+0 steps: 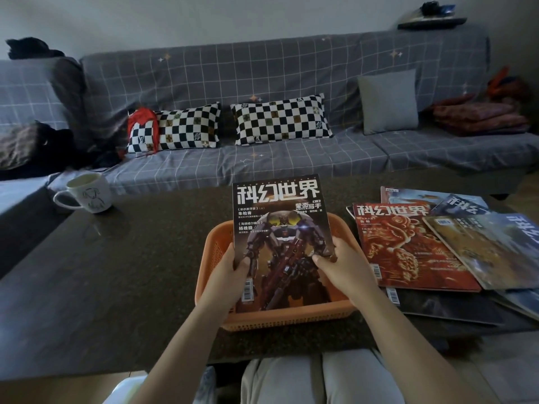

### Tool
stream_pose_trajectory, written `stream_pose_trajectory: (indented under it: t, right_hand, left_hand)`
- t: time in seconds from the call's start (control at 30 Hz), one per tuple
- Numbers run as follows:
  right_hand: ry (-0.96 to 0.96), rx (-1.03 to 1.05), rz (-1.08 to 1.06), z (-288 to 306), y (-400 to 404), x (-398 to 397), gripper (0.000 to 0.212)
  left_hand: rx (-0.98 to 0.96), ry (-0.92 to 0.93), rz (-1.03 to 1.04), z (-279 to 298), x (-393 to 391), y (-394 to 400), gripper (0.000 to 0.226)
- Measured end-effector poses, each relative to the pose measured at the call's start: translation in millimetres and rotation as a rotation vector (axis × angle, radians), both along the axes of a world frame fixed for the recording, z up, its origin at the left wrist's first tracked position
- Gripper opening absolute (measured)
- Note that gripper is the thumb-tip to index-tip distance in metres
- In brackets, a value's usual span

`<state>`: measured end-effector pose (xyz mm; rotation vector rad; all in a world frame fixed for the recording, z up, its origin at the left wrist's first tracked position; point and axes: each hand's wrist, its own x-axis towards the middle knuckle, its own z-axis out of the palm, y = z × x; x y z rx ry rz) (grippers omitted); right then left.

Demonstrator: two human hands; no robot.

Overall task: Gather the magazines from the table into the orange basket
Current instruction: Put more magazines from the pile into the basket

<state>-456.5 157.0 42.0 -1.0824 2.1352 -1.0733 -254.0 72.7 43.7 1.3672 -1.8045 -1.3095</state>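
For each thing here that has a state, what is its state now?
Robot-cover magazine: tilted, lower edge inside basket, held by both hands.
Orange plastic basket: on table.
Left hand: grips magazine.
Right hand: grips magazine.
Red-cover magazine: flat on the table pile.
White mug: upright.

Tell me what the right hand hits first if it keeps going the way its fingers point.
The right hand points leftward across the robot-cover magazine it grips; beyond that, probably the left hand, though depth is unclear.
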Motion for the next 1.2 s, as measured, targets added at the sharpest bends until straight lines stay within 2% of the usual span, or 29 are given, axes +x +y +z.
stream_pose_trajectory:
  t: [0.13,0.27,0.47,0.53,0.6,0.67,0.73,0.83,1.0,1.07,1.2]
  right_hand:
    - [-0.006,0.018,0.01,1.5,1.5,1.0,0.045]
    - [-0.047,0.028,0.034,2.8,1.5,0.3,0.053]
    - [-0.317,0.009,0.071,18.3,8.7,1.3,0.045]
    - [-0.389,0.013,0.058,23.5,13.0,1.0,0.053]
    - [-0.38,0.01,0.019,27.2,18.2,0.7,0.064]
    - [-0.3,-0.028,-0.009,30.1,25.2,-1.9,0.065]
    - [-0.274,-0.081,-0.054,35.7,35.0,-5.4,0.056]
    - [-0.26,-0.158,-0.181,41.8,50.0,-15.9,0.04]
    - [-0.274,-0.211,-0.354,38.3,77.1,-46.9,0.021]
    - [-0.272,-0.231,-0.404,33.6,88.7,-59.3,0.016]
    - [-0.274,-0.246,-0.488,22.3,108.0,-84.9,0.021]
  left_hand:
    - [0.147,0.126,-0.051,-1.6,0.0,-1.4,0.044]
    - [0.214,0.168,-0.092,1.3,-0.1,-1.2,0.052]
    - [0.196,0.11,-0.066,11.8,-5.6,7.7,0.064]
    - [0.192,0.111,0.022,13.7,-9.3,10.2,0.071]
    - [0.081,0.101,0.081,15.9,-13.7,13.4,0.074]
    - [-0.118,0.069,0.093,21.2,-20.1,20.5,0.072]
    - [-0.264,0.079,0.077,26.8,-31.3,28.8,0.065]
    - [-0.332,0.082,0.007,33.9,-57.1,40.2,0.047]
    - [-0.273,0.102,-0.098,38.1,-113.9,59.7,0.027]
    - [-0.215,0.114,-0.125,37.5,-135.6,69.4,0.033]
    - [-0.091,0.153,-0.204,31.8,-178.1,88.2,0.035]
